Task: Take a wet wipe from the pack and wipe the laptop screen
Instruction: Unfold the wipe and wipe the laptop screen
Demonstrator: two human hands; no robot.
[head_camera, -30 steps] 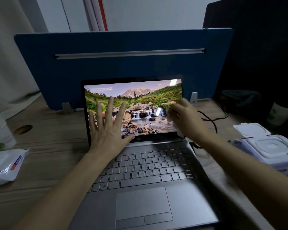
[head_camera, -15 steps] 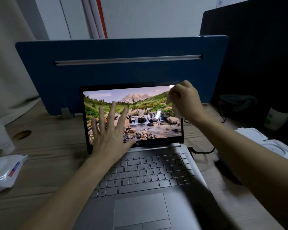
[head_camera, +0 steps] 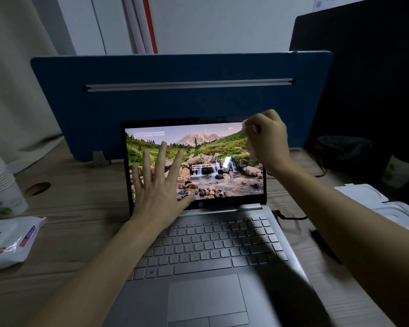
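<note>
Right hand (head_camera: pixel 267 138) clamps a crumpled wet wipe (head_camera: pixel 247 135) against the laptop screen (head_camera: pixel 213 161), upper right of centre frame. Left hand (head_camera: pixel 159 185), fingers spread, braces the screen's left half. Risk: moisture reaching bezel or keyboard (head_camera: pixel 213 246). Bezel reads "hp"; pack (head_camera: pixel 7 241) lettering illegible.

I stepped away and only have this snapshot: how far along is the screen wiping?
Done: a wet wipe is out of its pack and bunched in the right hand. In hand: that hand holds it at the top right corner of the laptop screen, while the left hand is spread open in front of the screen's lower left. Left: the rest of the screen; no wiped area can be told apart.
</note>
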